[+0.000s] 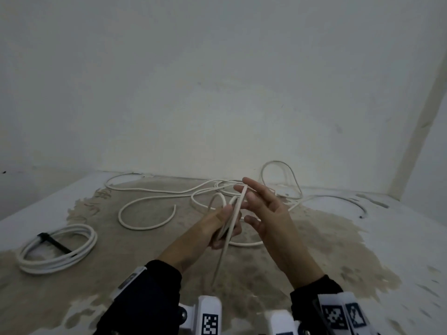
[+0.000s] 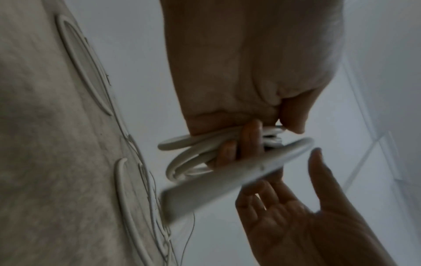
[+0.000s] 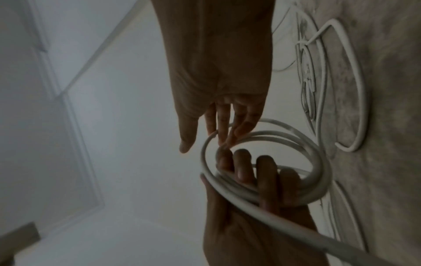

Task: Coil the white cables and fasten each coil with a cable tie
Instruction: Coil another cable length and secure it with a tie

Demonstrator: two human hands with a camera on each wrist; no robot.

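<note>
Stained table: your left hand clamps the coil; right hand, fingers spread, should lay each loop flat.

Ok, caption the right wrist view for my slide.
Left hand grips a small white cable coil while right hand guides the next loop.

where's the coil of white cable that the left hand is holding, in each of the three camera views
Head: coil at centre, seen edge-on, gripped by the left hand.
Left wrist: centre, loops under the curled fingers.
Right wrist: lower centre-right, a round ring.
Shared landmark: the right hand's straight fingers beside it.
</note>
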